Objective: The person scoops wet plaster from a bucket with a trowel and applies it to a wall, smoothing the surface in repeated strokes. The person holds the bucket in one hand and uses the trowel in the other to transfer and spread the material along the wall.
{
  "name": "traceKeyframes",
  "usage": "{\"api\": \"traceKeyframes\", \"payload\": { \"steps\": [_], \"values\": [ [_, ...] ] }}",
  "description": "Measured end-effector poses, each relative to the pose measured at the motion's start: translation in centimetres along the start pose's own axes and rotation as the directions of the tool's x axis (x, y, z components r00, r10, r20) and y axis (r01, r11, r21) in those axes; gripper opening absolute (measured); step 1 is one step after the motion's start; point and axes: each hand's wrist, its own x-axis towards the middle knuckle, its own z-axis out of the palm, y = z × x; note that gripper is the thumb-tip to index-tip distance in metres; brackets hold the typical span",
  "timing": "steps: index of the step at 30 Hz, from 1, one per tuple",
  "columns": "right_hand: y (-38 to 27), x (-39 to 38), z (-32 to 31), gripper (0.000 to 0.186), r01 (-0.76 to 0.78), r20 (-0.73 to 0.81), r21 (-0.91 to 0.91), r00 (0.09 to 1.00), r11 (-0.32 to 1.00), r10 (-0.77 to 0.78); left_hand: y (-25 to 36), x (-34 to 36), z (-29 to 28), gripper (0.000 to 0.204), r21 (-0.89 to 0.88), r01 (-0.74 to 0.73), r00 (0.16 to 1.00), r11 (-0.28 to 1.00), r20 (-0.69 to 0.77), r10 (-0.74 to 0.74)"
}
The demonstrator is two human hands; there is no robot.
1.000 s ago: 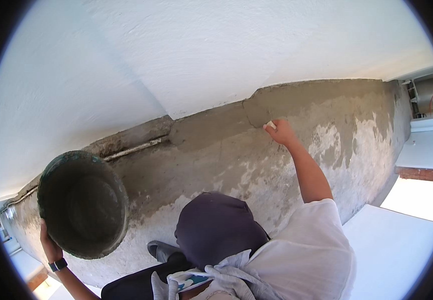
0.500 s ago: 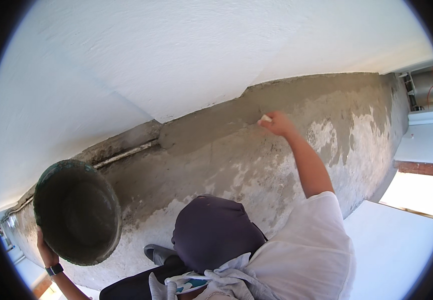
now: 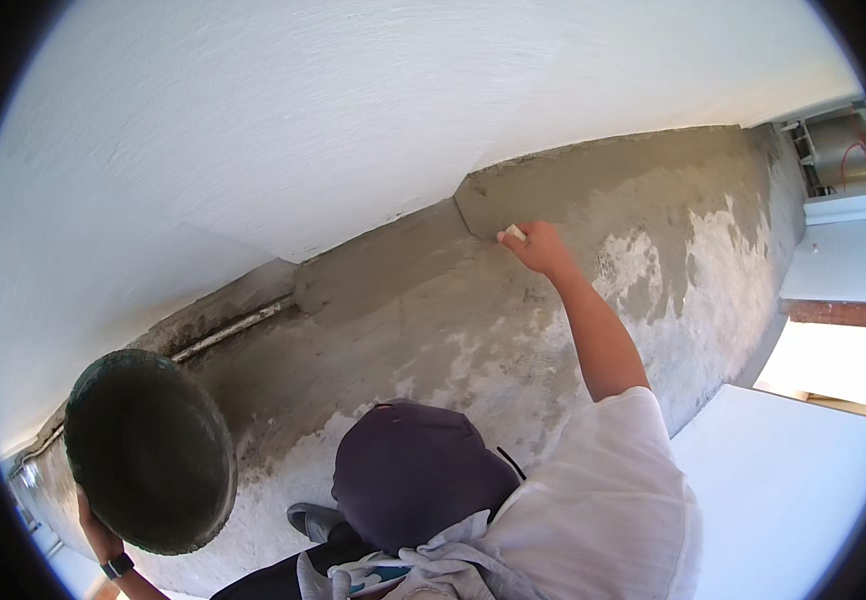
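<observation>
My left hand [image 3: 101,535], with a dark watch at the wrist, grips the side of a round tub [image 3: 148,450]. The tub is tilted so that I see into it; its inside is coated in grey cement. My right arm reaches out over the grey strip, and my right hand [image 3: 536,247] is closed round the pale handle [image 3: 515,233] of what looks like a trowel. Its blade is hard to tell from the wet mortar [image 3: 383,245]; a thin dark edge runs from near the hand to the white wall's stepped border.
A white wall [image 3: 253,120] borders the smoothed mortar. Along its foot on the left lies a pale pipe [image 3: 233,328]. Rough, patchy cement [image 3: 633,275] spreads nearer to me. A dark cap [image 3: 423,475] and a grey shoe [image 3: 315,520] show low down. A metal cylinder [image 3: 846,150] stands far right.
The view has shifted slightly. Against the wall's step, my right hand has moved a little to the right, and a thin dark edge now shows beside it. My left hand still holds the tub.
</observation>
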Motion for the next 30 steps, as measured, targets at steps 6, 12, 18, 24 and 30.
{"api": "traceKeyframes", "payload": {
  "steps": [6, 12, 18, 24, 30],
  "values": [
    [6.0, 1.2, -4.2, 0.058, -0.403, 0.013, 0.304, 0.908, 0.863, 0.419, -0.2, -0.4, -0.7, 0.062, -0.004, -0.014, 1.000, 1.000, 0.004, 0.014],
    [11.7, 1.6, -7.1, 0.055, -0.286, -0.264, -0.274, 0.940, 0.918, 0.214, -0.3, -0.2, -1.8, 0.062, -0.009, 0.003, 1.000, 1.000, 0.022, -0.003],
    [9.4, 2.9, -5.0, 0.047, -0.385, -0.348, -0.356, 0.900, 0.851, 0.262, -0.5, -0.3, -1.9, 0.061, -0.021, -0.004, 1.000, 1.000, -0.003, 0.004],
    [1.4, -1.1, -0.4, 0.047, -0.261, -0.211, -0.329, 0.957, 0.907, 0.199, -0.8, -0.7, -2.6, 0.061, -0.030, -0.014, 1.000, 0.999, 0.007, 0.014],
    [-3.9, -4.9, 2.8, 0.042, -0.107, -0.107, -0.344, 0.991, 0.933, 0.074, -0.8, -0.3, -2.9, 0.063, -0.060, -0.002, 0.999, 0.998, 0.053, 0.005]
  ]
}}
